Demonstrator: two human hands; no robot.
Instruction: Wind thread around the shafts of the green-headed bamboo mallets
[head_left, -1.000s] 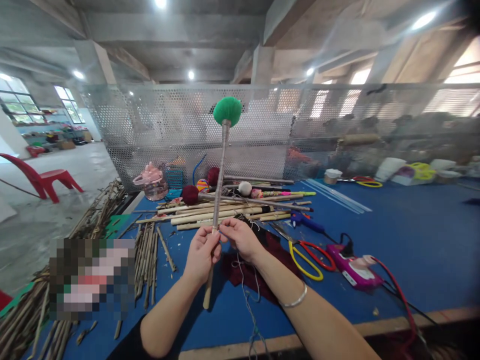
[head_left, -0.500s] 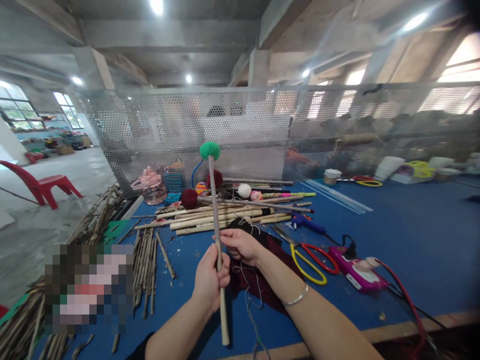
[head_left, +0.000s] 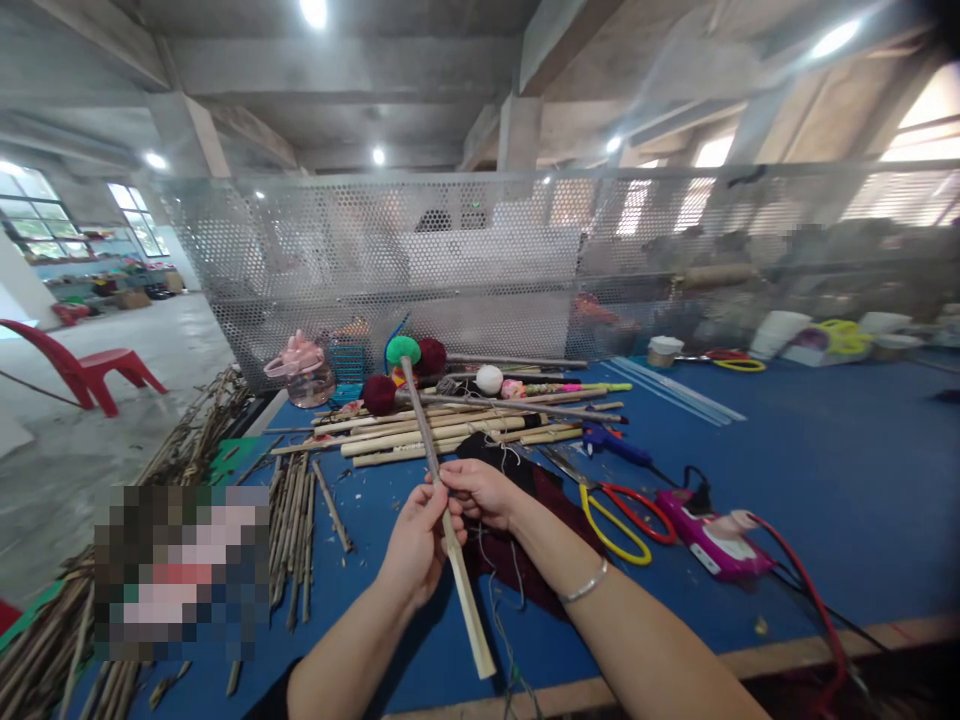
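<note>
A mallet-like wooden stick with a green ball head slants away from me over the table. Its upper length looks wrapped in grey yarn; the lower end is bare and pale. My left hand is closed round the stick near its middle. My right hand pinches right at the stick, where the wrapping stops, and grey yarn trails down from beneath it. Exactly what lies between the right fingertips is partly hidden. Dark cloth lies under my right forearm.
Pale sticks and maroon-balled sticks lie behind my hands. Scissors, a blue glue gun and a purple power strip are at right. Thin twigs lie at left. A perforated metal screen stands behind.
The green head has swung down and left, and the stick's bare end has moved right, so the stick tilts more. My left fingers have loosened and shifted; both hands stay at the stick.
</note>
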